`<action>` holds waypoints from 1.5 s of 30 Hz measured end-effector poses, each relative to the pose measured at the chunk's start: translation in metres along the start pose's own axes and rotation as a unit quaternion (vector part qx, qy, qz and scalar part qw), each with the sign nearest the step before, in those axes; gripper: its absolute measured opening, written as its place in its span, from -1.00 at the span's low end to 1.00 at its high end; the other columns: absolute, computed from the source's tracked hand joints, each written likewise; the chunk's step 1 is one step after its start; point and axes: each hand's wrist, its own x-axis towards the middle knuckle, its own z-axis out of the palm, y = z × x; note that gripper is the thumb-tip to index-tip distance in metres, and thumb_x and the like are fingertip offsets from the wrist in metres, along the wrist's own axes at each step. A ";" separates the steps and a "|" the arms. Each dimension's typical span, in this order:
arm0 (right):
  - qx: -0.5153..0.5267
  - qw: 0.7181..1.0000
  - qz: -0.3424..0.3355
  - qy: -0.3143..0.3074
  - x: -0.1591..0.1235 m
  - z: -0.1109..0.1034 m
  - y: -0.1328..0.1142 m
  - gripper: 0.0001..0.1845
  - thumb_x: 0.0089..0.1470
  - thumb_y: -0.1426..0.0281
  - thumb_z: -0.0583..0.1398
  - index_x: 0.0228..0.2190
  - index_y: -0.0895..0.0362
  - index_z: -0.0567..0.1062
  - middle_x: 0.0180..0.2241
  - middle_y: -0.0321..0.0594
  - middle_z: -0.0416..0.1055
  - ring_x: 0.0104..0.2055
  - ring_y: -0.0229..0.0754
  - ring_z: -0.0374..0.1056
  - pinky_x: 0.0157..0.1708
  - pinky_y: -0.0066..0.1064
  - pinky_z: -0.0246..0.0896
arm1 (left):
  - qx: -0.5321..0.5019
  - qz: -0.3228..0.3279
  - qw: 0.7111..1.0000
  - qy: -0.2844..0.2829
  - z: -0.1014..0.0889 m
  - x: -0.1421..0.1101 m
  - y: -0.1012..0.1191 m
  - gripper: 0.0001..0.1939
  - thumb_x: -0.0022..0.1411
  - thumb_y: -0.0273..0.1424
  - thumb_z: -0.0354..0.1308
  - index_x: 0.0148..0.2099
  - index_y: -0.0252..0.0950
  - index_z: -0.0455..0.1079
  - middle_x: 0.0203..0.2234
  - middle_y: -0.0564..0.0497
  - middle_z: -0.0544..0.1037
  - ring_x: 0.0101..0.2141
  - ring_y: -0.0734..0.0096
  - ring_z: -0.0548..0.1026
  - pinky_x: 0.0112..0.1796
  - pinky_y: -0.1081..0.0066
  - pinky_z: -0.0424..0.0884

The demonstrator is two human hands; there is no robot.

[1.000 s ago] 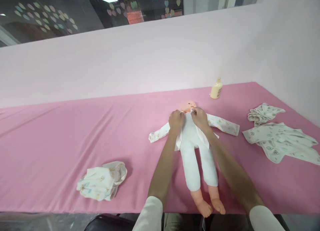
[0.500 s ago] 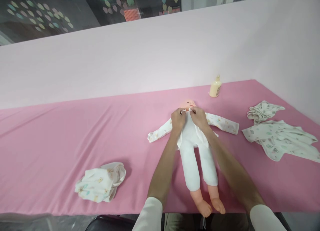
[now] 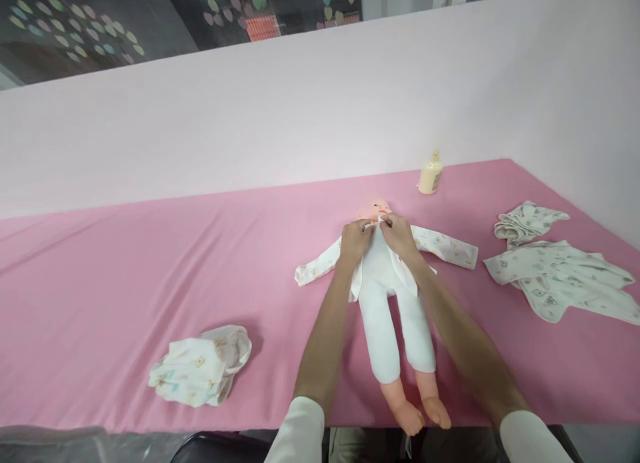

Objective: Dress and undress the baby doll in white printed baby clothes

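Note:
A baby doll [image 3: 380, 316] with a white cloth body lies on its back, feet toward me. Its arms are in the sleeves of a white printed baby shirt [image 3: 445, 247], which hangs open at the front. At the doll's neck, my left hand [image 3: 356, 239] pinches the shirt's collar edge on one side. My right hand [image 3: 397, 233] is closed on the collar's opposite edge, close beside it. My hands partly hide the collar and the doll's chin.
A pink cloth [image 3: 210, 249] covers the table. Bunched printed clothing [image 3: 200, 366] lies at front left. On the right are a folded printed cloth [image 3: 525, 223] and a spread printed garment [image 3: 565, 276]. A cream pump bottle [image 3: 431, 175] stands by the white wall.
My left hand has shifted slightly left and down at the collar, and the shirt's left front panel has moved outward a little. My right hand stays almost still.

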 end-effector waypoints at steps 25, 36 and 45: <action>0.001 1.000 0.001 -0.001 0.000 0.000 0.000 -0.84 -0.03 0.49 0.02 -0.56 0.08 0.33 -0.55 -0.33 0.32 -0.43 -0.18 0.23 -0.36 -0.39 0.07 | -0.009 -0.009 1.000 0.008 0.004 0.004 -0.009 -0.68 0.27 -0.45 0.04 -0.06 -0.27 0.58 -0.18 -0.03 0.65 -0.27 0.34 0.52 -0.15 0.42 0.36; -0.093 0.994 -0.033 0.041 -0.005 0.005 -0.001 -0.76 0.05 0.48 0.02 -0.41 0.13 0.49 -0.29 -0.06 0.52 -0.21 -0.04 0.37 -0.16 -0.27 0.20 | -0.019 -0.017 0.998 0.060 0.014 0.002 -0.001 -0.79 0.28 -0.43 0.05 -0.28 -0.32 0.51 -0.43 -0.02 0.57 -0.40 0.38 0.43 -0.31 0.43 0.23; 0.027 0.998 0.026 0.046 0.003 -0.004 0.004 -0.77 0.00 0.39 0.09 -0.54 0.16 0.51 -0.48 -0.23 0.49 -0.35 -0.16 0.38 -0.26 -0.37 0.22 | -0.008 -0.019 0.998 0.063 0.017 -0.001 0.005 -0.83 0.31 -0.42 0.05 -0.28 -0.28 0.46 -0.37 0.00 0.58 -0.36 0.37 0.44 -0.32 0.42 0.19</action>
